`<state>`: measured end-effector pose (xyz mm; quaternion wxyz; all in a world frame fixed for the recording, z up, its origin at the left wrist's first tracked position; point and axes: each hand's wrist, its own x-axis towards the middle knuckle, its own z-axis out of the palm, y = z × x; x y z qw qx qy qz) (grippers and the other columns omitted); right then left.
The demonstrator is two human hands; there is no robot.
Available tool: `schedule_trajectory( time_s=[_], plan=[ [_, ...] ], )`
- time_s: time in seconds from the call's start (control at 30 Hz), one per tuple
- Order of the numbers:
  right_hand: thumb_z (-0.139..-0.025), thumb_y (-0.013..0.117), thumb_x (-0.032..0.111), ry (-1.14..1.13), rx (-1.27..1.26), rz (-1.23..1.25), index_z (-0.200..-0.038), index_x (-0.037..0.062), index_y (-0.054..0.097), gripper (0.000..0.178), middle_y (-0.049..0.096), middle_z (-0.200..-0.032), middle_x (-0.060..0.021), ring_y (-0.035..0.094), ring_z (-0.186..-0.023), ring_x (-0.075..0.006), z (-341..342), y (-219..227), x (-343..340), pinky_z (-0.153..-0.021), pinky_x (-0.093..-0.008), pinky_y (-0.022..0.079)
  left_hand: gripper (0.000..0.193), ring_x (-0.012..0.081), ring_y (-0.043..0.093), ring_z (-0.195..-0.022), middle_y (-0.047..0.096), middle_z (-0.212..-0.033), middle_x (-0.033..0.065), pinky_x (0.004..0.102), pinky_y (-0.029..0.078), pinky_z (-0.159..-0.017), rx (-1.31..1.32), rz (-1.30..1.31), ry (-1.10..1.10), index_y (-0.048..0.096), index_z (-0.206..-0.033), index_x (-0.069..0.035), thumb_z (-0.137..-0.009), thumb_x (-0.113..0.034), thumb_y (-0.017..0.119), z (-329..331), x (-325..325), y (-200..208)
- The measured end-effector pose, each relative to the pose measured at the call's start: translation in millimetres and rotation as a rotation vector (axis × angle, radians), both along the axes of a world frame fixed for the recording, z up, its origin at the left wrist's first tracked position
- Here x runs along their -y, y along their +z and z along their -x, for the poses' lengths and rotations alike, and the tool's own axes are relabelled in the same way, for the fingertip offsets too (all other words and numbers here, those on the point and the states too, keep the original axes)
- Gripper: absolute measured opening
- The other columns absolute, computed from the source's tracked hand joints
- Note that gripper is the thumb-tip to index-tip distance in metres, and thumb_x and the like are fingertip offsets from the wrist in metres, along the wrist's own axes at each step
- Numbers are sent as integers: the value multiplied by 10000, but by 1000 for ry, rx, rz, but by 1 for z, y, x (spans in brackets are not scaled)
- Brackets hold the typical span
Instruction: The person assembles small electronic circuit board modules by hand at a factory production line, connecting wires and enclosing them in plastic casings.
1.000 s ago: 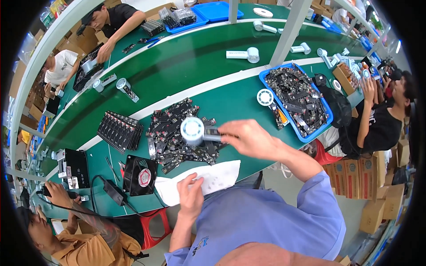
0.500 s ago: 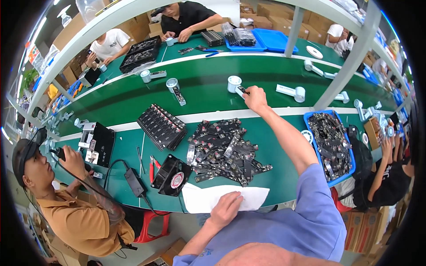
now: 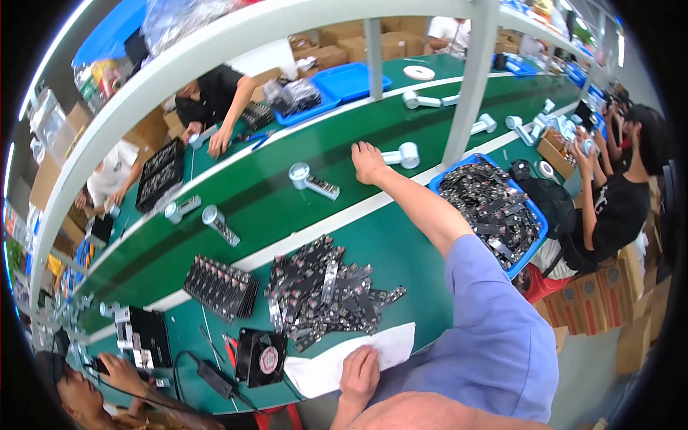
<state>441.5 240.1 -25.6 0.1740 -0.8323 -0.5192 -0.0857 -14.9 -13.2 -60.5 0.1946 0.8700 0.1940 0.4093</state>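
Observation:
My right hand (image 3: 368, 163) is closed over the handle end of a pale blue handheld fan (image 3: 408, 155) on the far green strip; that end is hidden under the fingers. To its left lies another handheld fan (image 3: 299, 173), with a circuit board showing in its handle. My left hand (image 3: 360, 374) lies on a white sheet (image 3: 315, 374) at the near table edge, fingers extended and close together. Beyond the sheet spreads a loose pile of narrow black circuit boards (image 3: 328, 287). Left of the pile stands a neat stack of similar boards (image 3: 221, 288).
A blue tray (image 3: 539, 215) of black boards stands at right, beside a grey upright post (image 3: 469, 86). Left of the sheet are a small black square fan (image 3: 259, 358) and a power adapter (image 3: 215, 378). Co-workers sit at left, across and at right.
The view has turned to the right. My right hand has let go of the fan with the exposed board and moved right to the neighbouring fan. My left hand stays on the sheet.

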Motion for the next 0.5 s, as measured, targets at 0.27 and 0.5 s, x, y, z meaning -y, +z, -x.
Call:
schedule_trajectory(
  time_s=[0.27, 0.5],
  plan=[
    [-777, 724, 27, 28, 224, 194, -1143, 1, 641, 377, 669, -1169, -199, 638, -1164, -388, -31, 24, 51, -935, -498, 560, 376, 366, 693, -1054, 705, -1142, 180, 424, 573, -927, -3, 51, -94, 710, -1096, 20, -744, 153, 703, 4, 1, -6],
    [-798, 748, 64, 546, -116, -518, -1097, -28, 538, 377, 638, -1005, -265, 640, -975, -467, 79, 126, 68, -858, -549, 514, 307, 342, 688, -980, 687, -1078, 189, 436, 565, -924, 76, -81, -33, 683, -1114, -7, -835, 115, 640, 6, -3, -18]
  ],
)
